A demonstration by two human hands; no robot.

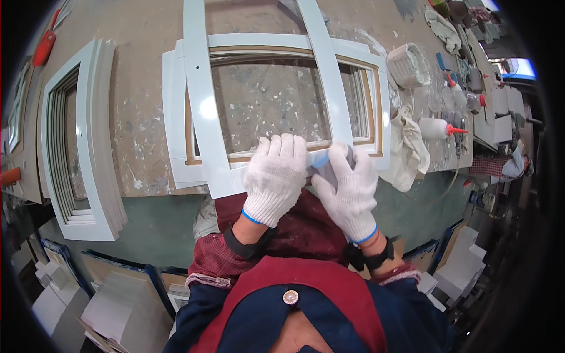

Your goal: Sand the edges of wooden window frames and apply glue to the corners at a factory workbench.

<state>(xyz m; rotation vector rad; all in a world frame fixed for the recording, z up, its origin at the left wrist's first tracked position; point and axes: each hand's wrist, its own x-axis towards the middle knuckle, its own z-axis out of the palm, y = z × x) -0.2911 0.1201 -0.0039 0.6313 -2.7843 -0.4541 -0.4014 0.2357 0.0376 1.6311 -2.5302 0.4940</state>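
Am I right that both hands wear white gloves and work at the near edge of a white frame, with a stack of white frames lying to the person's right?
Not quite. The head view shows the stack of white frames on the person's left. The left hand and right hand are white-gloved, at the near edge of the white frame.

Paint-flecked, worn tabletop [141, 106] with a green front edge. Stack of white frames [88, 141] lying at left. Far right: white basket [407, 65], crumpled cloth [409, 147], white squeeze bottle [438, 127] with red nozzle. Near, below the edge: white boards [123, 306] leaning on the floor. Bright window glare at far right.
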